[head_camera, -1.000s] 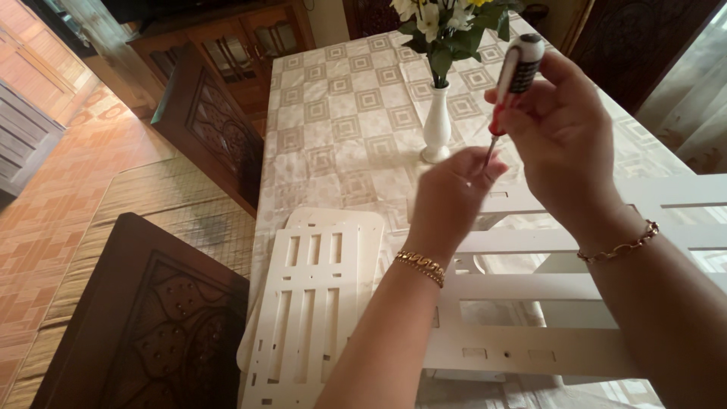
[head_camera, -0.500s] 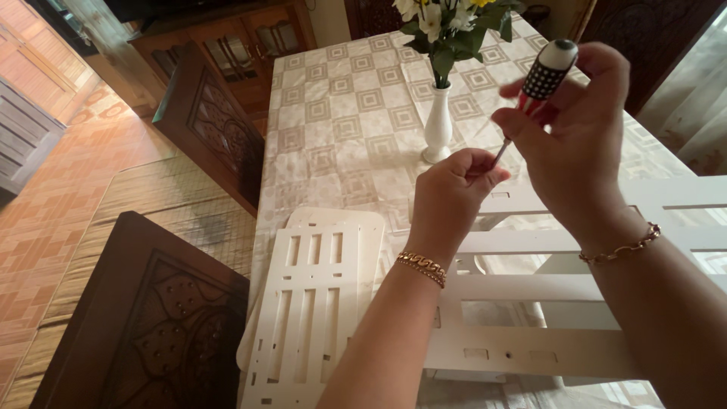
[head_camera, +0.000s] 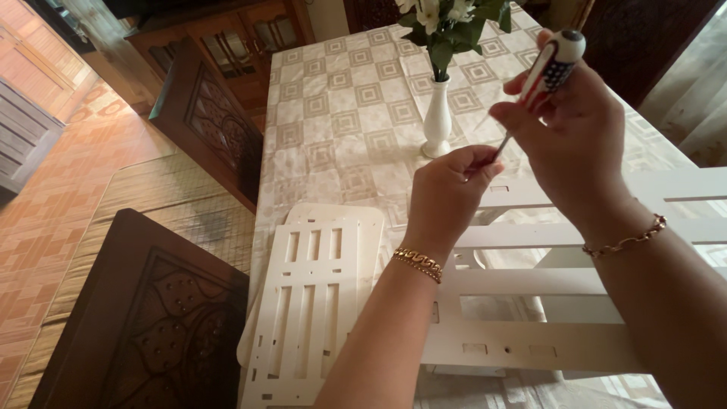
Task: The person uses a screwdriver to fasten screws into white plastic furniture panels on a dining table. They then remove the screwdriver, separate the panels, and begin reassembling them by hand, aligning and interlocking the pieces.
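Observation:
My right hand (head_camera: pixel 569 136) grips a screwdriver (head_camera: pixel 551 70) with a white, red and dark patterned handle, held up above the table with its thin shaft slanting down to the left. My left hand (head_camera: pixel 448 191) is closed around the shaft's tip; what it pinches there is hidden by the fingers. Both wrists wear gold bracelets. Below the hands lies a white slatted furniture frame (head_camera: pixel 530 333), and beside it on the left a stack of white slotted panels (head_camera: pixel 310 303).
A table with a beige square-patterned cloth (head_camera: pixel 341 113) holds a white vase with flowers (head_camera: pixel 438 121). Dark carved wooden chairs stand at the left (head_camera: pixel 151 318) and further back (head_camera: pixel 212 113). A wooden cabinet sits beyond, over an orange tiled floor.
My right hand has tilted the screwdriver handle further right and slightly up. My left hand stays at the tip. The view has shifted a little.

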